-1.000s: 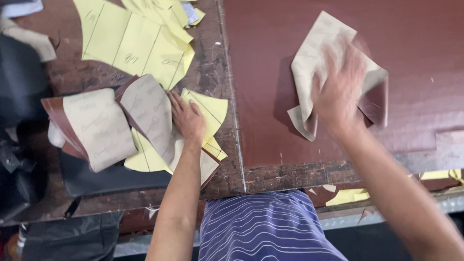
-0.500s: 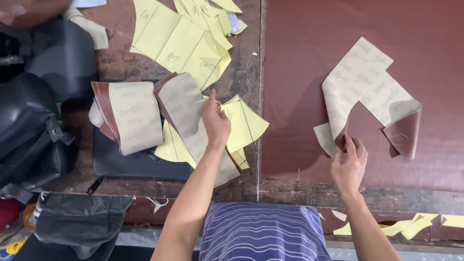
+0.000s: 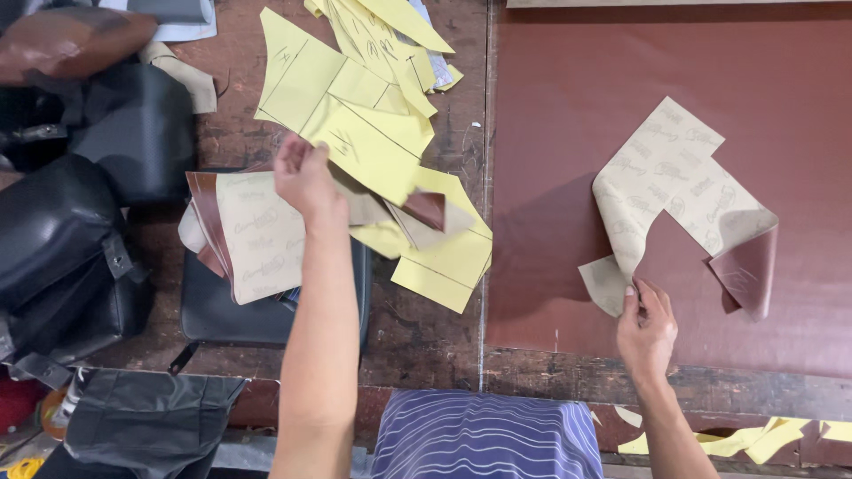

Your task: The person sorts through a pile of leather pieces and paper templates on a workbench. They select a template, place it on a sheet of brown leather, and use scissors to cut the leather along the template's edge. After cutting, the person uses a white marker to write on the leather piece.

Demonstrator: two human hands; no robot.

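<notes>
My left hand (image 3: 304, 175) is raised over a stack of brown leather pieces with beige backing (image 3: 253, 232) left of centre, its fingers pinched on the edge of a piece among the yellow paper patterns (image 3: 373, 146). My right hand (image 3: 645, 325) presses its fingertips on the lower corner of a cut leather piece (image 3: 670, 191) lying beige side up on a large brown leather sheet (image 3: 577, 106). One corner of that piece is folded over, showing its brown face (image 3: 750, 270).
Black leather parts and bags (image 3: 80, 222) are piled at the left, a black flat piece (image 3: 231, 315) lies under the stack. Yellow paper scraps (image 3: 754, 439) hang off the worn wooden table edge (image 3: 568, 377) at lower right. My striped shirt (image 3: 484, 439) is below.
My left hand has lifted from the yellow patterns and moved left and up over the stack. My right hand has shifted to the piece's lower corner, and the piece now lies flatter.
</notes>
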